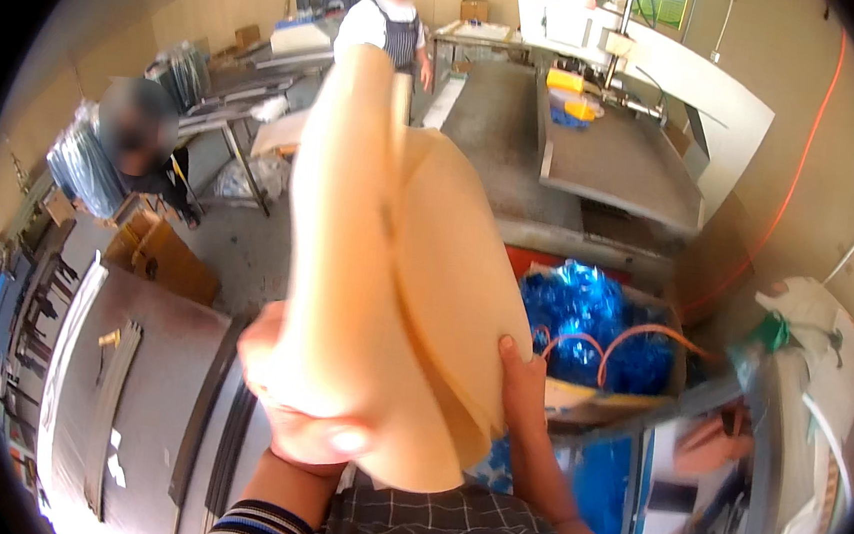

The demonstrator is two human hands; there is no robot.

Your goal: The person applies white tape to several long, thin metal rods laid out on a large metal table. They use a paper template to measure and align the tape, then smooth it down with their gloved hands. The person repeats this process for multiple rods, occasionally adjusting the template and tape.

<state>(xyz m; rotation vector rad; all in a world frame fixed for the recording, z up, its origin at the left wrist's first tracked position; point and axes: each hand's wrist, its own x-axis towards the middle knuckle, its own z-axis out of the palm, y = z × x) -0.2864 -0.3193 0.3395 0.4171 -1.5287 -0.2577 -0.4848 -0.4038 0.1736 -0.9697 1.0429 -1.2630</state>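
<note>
A large cream-coloured flexible sheet (469, 240), perhaps foam or leather, stands up in front of my chest, curled over on itself in loose folds. My left hand (302, 393) is wrapped round its lower left side, fingers closed on the rolled part. On the right edge, my right hand (523, 380) pinches the sheet, with the thumb on the near face and the other fingers hidden behind. The sheet's upper end reaches toward the far side of the room and covers part of what lies behind it.
Bunched blue film (583, 320) fills a box at the right, beside a curly orange hose (663, 331). A large machine table (616, 161) stands ahead. At left are a dark worktable (161, 336) and a cardboard box (162, 256). One person (400, 39) stands far ahead, another (141, 139) at left.
</note>
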